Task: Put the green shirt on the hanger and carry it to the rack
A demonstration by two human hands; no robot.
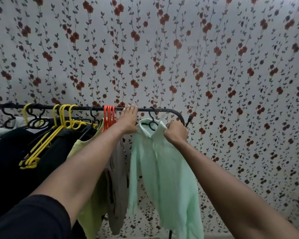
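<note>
While green shirt hangs on rack | right grip clutches collar | left grip spread.

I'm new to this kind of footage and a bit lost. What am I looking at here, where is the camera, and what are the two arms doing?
There is no machine here: a person wears one wide-angle camera on the head, so you see their own two arms reaching forward.

In front of them a black clothes rack stands against flowered wallpaper. The light green shirt is on a black hanger, whose hook sits over the rack's bar near its right end.

The right hand grips the shirt at the collar and shoulder, its fingers curled into the cloth. The left hand reaches up with straight fingers touching the bar.

To the left hang yellow hangers, orange hangers, dark clothes, a yellow-green garment and a grey-brown one.
</note>
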